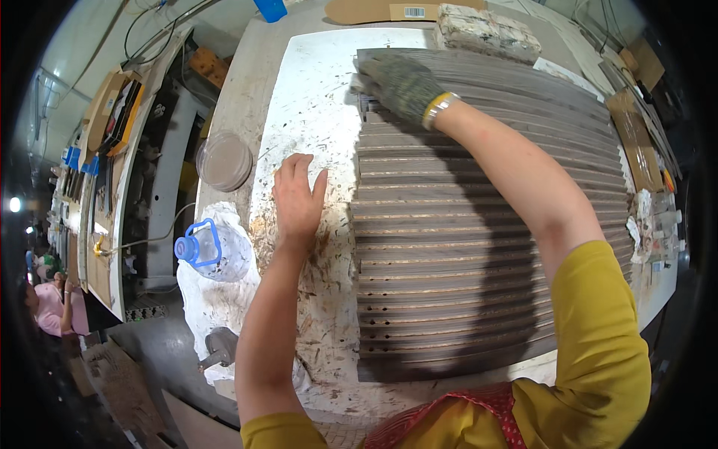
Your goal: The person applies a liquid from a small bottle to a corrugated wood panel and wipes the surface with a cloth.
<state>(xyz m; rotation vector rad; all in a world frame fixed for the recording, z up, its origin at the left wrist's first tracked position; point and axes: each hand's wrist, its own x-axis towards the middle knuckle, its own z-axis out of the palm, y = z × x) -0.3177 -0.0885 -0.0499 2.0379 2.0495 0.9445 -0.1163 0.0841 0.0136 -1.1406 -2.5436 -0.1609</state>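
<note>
Head view: a flat brown cardboard piece with a white label point(389, 10) lies beyond the grey slatted wooden boards point(479, 224) on the desk point(307, 97). Left of the boards, a clear plastic jug with blue handle point(212, 251). Bare left hand point(298, 198) lies flat, grip wide; gloved right hand point(400, 84) presses the boards' far corner.

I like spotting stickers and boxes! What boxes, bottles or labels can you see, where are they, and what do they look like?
Cardboard piece: far edge of table, flat, brown.
Label: on that cardboard, small white rectangle with dark stripes.
Plastic jug: left of the left hand, clear, blue cap and handle.
Round lid: beyond the jug, clear, brownish.
</note>
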